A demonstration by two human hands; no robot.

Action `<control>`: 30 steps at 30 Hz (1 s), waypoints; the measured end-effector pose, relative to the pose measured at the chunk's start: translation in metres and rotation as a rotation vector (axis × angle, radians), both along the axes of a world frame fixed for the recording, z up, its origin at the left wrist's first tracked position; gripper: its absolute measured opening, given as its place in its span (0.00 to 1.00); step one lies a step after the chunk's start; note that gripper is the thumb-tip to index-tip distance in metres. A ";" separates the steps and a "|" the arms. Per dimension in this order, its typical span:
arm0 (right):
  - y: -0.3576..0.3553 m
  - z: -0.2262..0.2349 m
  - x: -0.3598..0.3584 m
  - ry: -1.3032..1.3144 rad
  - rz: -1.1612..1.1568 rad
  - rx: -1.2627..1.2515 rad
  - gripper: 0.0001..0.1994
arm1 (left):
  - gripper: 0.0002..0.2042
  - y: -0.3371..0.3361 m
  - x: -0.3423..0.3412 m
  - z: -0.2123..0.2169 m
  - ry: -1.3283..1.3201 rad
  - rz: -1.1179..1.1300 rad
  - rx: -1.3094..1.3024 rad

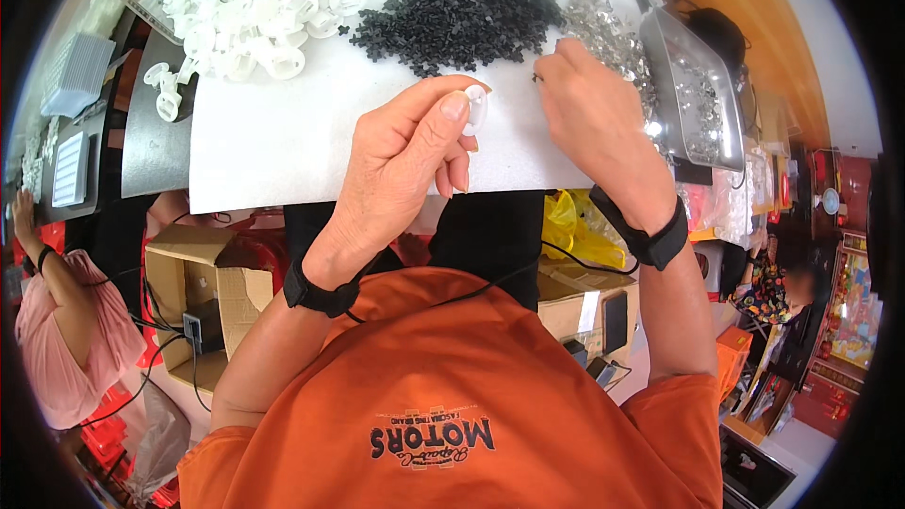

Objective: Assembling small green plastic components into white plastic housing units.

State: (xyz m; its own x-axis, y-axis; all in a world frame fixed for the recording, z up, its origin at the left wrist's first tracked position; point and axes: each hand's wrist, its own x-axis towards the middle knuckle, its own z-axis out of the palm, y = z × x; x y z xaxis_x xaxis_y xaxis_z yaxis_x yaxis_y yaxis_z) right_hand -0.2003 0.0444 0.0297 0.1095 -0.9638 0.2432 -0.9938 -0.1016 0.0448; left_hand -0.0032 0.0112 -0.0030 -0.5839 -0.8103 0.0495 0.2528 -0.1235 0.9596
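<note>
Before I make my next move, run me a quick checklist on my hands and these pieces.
1. White part held in left hand: ok, pinched upright.
2. Right hand gripping a piece: cannot tell, only a dark speck shows at its fingertips.
3. Black pieces within reach: seems ok, they lie just beyond the hands.
4. Clear gap between black pieces and metal pieces: not ok, their edges nearly meet.

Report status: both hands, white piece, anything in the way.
Left hand pinching white plastic piece. Right hand curled, small dark piece at its fingertips, grip unclear. Possible obstruction: black heap beyond both hands, silvery metal bits beside the right.
</note>
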 end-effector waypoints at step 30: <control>-0.002 0.013 0.000 -0.336 -0.157 0.217 0.08 | 0.17 0.000 0.002 -0.002 0.026 0.007 -0.005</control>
State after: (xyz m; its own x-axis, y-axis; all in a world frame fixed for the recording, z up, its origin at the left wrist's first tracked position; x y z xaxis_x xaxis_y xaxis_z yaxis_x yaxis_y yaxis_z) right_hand -0.2000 0.0428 0.0425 -0.0933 -0.9952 0.0301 -0.9538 0.0807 -0.2894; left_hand -0.0011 0.0113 -0.0048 -0.5769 -0.8140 0.0687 0.2783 -0.1168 0.9533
